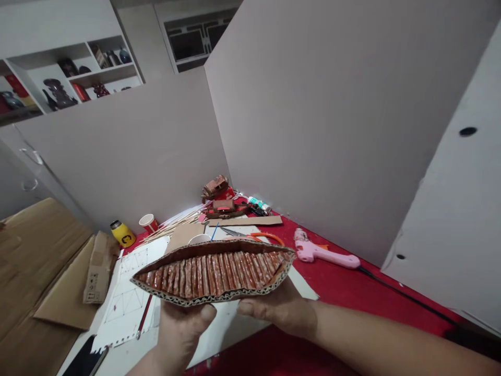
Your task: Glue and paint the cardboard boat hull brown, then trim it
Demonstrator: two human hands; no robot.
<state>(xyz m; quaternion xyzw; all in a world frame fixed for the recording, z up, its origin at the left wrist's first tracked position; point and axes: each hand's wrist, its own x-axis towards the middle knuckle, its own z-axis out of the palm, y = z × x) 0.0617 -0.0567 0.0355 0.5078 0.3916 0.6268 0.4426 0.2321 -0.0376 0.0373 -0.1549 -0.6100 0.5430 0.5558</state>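
Held up in front of me is a cardboard boat model [219, 274], pointed at both ends, with corrugated edges and a glossy brown ribbed inside. Beneath its left part, my left hand [183, 324] grips it from below, thumb against the near side. Under the right part, my right hand [277, 308] is closed on it too, thumb pointing left. Most fingers of both hands are hidden under the boat. Just behind it lie orange-handled scissors [268, 237] and a white cup [199, 238], both partly covered by the boat.
A pink glue gun [324, 256] with a black cord lies right on the red tabletop [344, 292]. Drawn plans [125, 292] and a pencil [144, 317] are at left, beside cardboard sheets [43, 261]. A yellow bottle [123, 235], paper cup [148, 223] and small brown models [223, 206] stand behind.
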